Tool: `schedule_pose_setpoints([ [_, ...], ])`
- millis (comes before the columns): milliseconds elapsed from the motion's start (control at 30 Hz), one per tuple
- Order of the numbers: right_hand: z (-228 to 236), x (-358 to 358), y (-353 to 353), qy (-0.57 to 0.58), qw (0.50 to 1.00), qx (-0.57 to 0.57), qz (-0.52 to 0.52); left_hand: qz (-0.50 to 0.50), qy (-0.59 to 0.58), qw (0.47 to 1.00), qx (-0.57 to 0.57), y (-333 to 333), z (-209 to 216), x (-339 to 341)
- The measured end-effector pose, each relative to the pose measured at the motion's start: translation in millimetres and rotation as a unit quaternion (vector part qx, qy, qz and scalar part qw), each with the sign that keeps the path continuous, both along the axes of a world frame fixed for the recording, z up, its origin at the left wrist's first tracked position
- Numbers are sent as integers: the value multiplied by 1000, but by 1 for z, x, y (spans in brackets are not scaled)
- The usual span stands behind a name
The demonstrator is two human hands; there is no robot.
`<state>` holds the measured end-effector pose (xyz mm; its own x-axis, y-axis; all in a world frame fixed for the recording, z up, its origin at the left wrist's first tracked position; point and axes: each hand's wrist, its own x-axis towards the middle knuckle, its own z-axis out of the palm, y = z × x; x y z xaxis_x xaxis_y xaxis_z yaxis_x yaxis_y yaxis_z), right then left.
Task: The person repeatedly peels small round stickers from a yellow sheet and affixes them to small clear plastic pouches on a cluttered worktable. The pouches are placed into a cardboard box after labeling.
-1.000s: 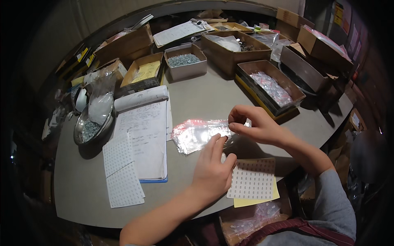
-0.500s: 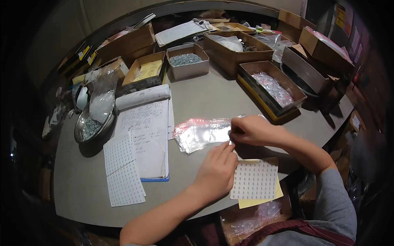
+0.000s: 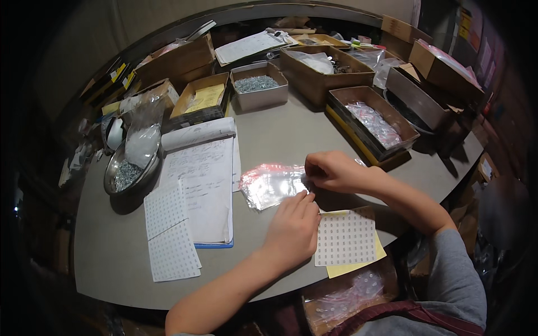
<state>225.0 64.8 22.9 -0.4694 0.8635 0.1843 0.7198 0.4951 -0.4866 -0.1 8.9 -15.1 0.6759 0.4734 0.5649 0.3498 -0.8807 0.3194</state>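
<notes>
A fanned stack of clear zip bags (image 3: pixel 272 187) with red-edged ends lies on the table in front of me. At the stack's right end, my right hand (image 3: pixel 339 172) is closed in a pinch; what sits between its fingertips is hidden. My left hand (image 3: pixel 292 224) reaches with its fingertips to the near edge of the bags. Along its thumb side it grips a white sheet of small printed labels (image 3: pixel 346 239). A yellow backing sheet (image 3: pixel 358 265) shows under that one, and both overhang the table's near edge.
Left stand a clipboard with written pages (image 3: pixel 210 190), more label sheets (image 3: pixel 171 238) and a metal bowl of screws (image 3: pixel 128 175). Farther back are a white box of screws (image 3: pixel 259 92) and a box of filled bags (image 3: pixel 372 120). Below the edge sits an open box (image 3: pixel 350 294) holding bagged parts.
My right hand has moved slightly left over the bags. My left hand has shifted a little left, and the label sheet has moved and turned slightly with it.
</notes>
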Motion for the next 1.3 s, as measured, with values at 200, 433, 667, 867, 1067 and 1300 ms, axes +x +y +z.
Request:
schedule_pose_setpoints([
  [200,12,22,-6,-135,981,-9,-139,-21,-28,999,-41,6,-8,3],
  [433,29,17,-47,30,999,8,42,-10,-99,989,-109,7,2,4],
  [667,19,-4,-85,-61,995,49,58,-15,-103,988,-111,8,0,-1],
  [867,-3,-2,-90,-112,946,287,103,-11,-104,987,-121,7,1,-1],
  [1067,8,2,-63,100,991,84,11,-10,-71,991,-115,7,-3,1],
  [1300,-4,4,6,-7,996,-48,-71,-14,-26,993,-113,4,5,-2],
])
